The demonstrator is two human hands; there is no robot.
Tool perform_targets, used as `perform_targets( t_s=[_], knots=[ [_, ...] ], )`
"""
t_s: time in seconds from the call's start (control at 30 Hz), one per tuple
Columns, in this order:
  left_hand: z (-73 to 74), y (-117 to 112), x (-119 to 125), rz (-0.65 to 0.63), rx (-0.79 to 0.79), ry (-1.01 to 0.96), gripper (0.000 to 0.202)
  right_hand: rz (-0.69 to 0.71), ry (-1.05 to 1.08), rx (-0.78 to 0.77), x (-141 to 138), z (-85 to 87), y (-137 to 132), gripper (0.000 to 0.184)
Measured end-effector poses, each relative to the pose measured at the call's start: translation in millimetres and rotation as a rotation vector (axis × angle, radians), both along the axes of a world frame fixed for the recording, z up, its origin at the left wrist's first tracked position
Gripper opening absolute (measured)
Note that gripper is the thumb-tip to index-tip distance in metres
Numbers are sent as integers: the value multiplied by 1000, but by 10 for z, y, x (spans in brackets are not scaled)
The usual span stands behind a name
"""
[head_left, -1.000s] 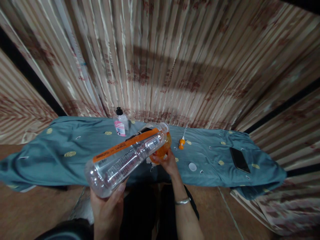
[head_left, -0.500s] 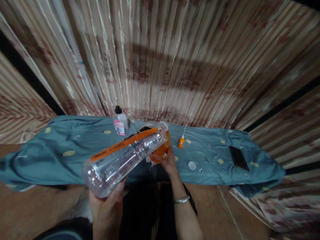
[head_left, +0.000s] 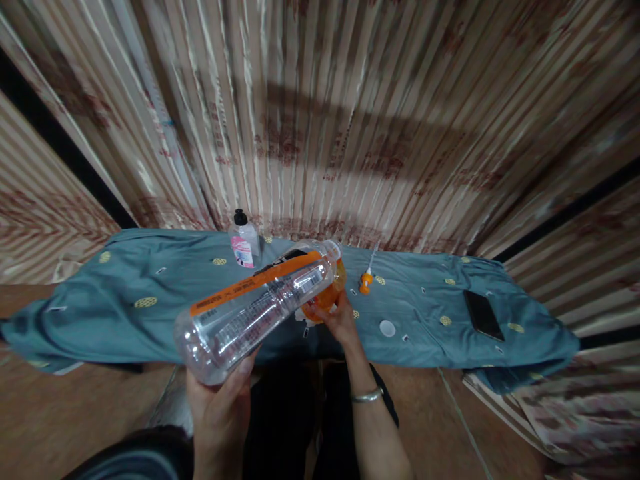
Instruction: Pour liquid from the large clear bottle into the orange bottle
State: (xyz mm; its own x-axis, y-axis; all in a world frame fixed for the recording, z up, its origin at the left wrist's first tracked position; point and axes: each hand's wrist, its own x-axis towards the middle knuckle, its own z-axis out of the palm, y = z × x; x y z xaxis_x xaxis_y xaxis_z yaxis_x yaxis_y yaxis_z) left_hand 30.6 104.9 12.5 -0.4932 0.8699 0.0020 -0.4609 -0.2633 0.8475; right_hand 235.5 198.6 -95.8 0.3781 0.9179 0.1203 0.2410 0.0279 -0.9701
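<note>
My left hand (head_left: 225,400) is wrapped round the lower part of a large clear plastic bottle (head_left: 260,320) with an orange and black label. The bottle tilts, its neck up and to the right, its mouth over an orange bottle (head_left: 327,297). Around that orange bottle my right hand (head_left: 337,317) is closed, holding it above the cloth. Whether the two mouths touch is hidden by the clear bottle's neck. To the right lies an orange pump top (head_left: 366,283) with a thin clear tube. A round white cap (head_left: 387,328) rests nearer to me.
A clear bottle with a black pump top and pink label (head_left: 243,243) stands at the back left. On the right of the teal patterned cloth (head_left: 425,300) lies a black phone (head_left: 483,315). A striped curtain (head_left: 320,133) hangs behind.
The whole view has shifted slightly, so things sit a little further right. Both hands keep their holds, and the clear bottle stays tilted over the orange one.
</note>
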Motion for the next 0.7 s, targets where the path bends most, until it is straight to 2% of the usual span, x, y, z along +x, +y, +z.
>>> perform_targets(
  t_s=[0.23, 0.5, 0.7],
  knots=[
    [-5, -11, -25, -35, -41, -6, 81, 20, -11, 9, 23, -22, 0, 70],
    [2, -12, -2, -28, -19, 5, 87, 23, 13, -12, -38, 55, -19, 71],
    [7, -14, -6, -46, -13, -14, 77, 26, 34, -12, -60, 79, -21, 79]
  ],
)
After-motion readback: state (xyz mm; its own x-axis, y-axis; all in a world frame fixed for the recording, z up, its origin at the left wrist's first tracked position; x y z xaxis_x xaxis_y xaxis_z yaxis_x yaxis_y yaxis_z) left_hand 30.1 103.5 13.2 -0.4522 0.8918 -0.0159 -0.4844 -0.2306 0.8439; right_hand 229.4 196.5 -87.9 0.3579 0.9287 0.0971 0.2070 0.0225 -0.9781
